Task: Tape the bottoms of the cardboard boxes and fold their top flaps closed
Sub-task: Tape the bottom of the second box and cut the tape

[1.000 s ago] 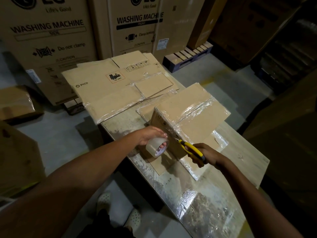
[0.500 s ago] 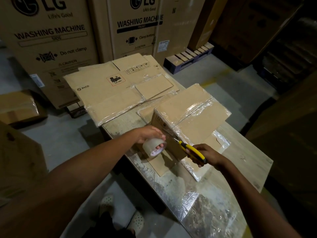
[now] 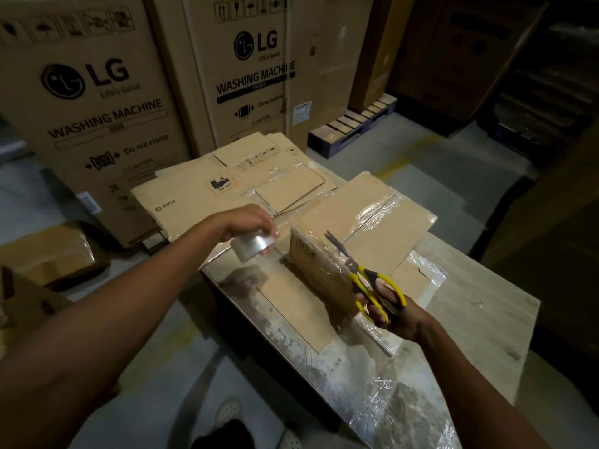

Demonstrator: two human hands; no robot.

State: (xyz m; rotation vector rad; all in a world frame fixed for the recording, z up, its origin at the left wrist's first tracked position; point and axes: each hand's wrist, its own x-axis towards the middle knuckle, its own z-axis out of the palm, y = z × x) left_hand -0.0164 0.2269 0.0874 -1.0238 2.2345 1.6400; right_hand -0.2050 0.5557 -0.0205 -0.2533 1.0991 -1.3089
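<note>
Near the middle of the frame, my left hand (image 3: 249, 222) is curled down over a roll of clear tape (image 3: 251, 251), fingers and thumb gripping it from above. The roll hangs over the left edge of the table (image 3: 470, 306), just left of the cardboard box (image 3: 382, 228) and not touching it.

Lower right of centre, my right hand (image 3: 393, 311) is closed through the yellow handles of the scissors (image 3: 366, 277). Their blades point toward the upper left and lie across the near corner of the box, over the shiny tape there; I cannot tell whether the blades are parted.

The box stands on the table at centre right with a flat side up. A strip of clear tape runs along its seam and down the near face. Its loose flaps spread flat on the table around its base.

Behind it, toward upper centre, a stack of flattened boxes (image 3: 194, 196) lies on the far end of the table. Tall washing machine cartons (image 3: 97, 92) fill the upper left, with a pallet (image 3: 353, 124) on the floor to their right. At the bottom edge my shoes (image 3: 228, 413) show.
</note>
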